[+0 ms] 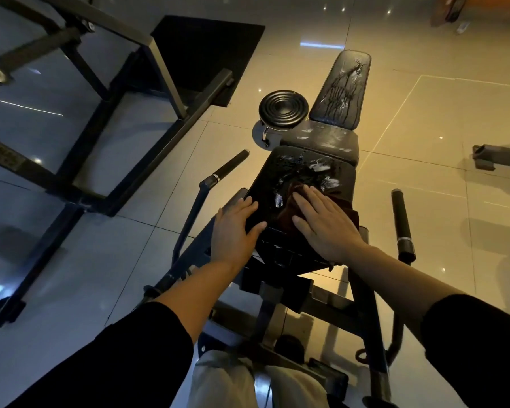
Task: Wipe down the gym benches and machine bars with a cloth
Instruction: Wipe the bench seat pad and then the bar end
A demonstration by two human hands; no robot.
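Note:
A black padded bench pad (306, 172) streaked with white foam tilts in front of me. My right hand (324, 222) lies flat with straight fingers on a dark reddish cloth (351, 213), pressing it onto the pad. My left hand (236, 228) rests flat on the pad's left edge, fingers straight. Beyond it lie a seat pad (330, 142) and a long back pad (342, 89), both wet with foam and drips. Two black-gripped handle bars stand beside the pad, the left bar (230, 164) and the right bar (401, 219).
A round black ribbed stool (283, 108) stands left of the seat pad. A large dark metal machine frame (100, 98) fills the left, with a black floor mat (206, 51) behind it. Another frame end (489, 156) pokes in at right. The floor is glossy tile.

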